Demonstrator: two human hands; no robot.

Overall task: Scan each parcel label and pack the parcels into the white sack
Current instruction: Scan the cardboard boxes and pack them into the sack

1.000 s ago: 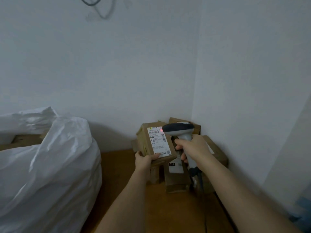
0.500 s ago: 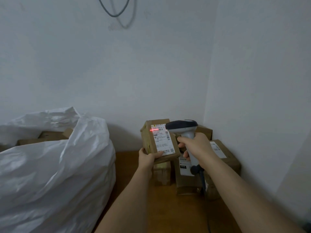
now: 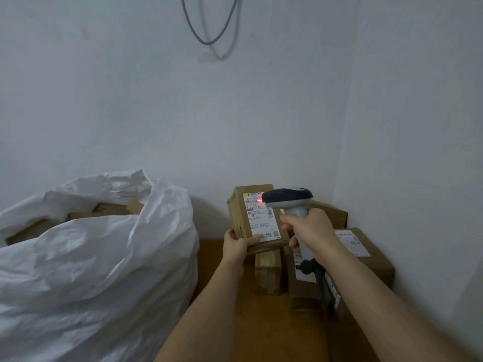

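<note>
Cornered cartons (image 3: pixel 366 252) crowd behind; left hand (image 3: pixel 236 245) clasps parcel (image 3: pixel 257 218), right hand (image 3: pixel 311 228) clasps scanner (image 3: pixel 287 199).

Bare floor (image 3: pixel 217 259) lies open between the sack (image 3: pixel 99 270) and the boxes (image 3: pixel 308 273) crowding the wall corner.

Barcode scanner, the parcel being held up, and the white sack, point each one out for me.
barcode scanner (image 3: pixel 287 197): head view, on its dark head.
held parcel (image 3: pixel 262 218): head view, on its white label.
white sack (image 3: pixel 104 257): head view, on its front wall.
</note>
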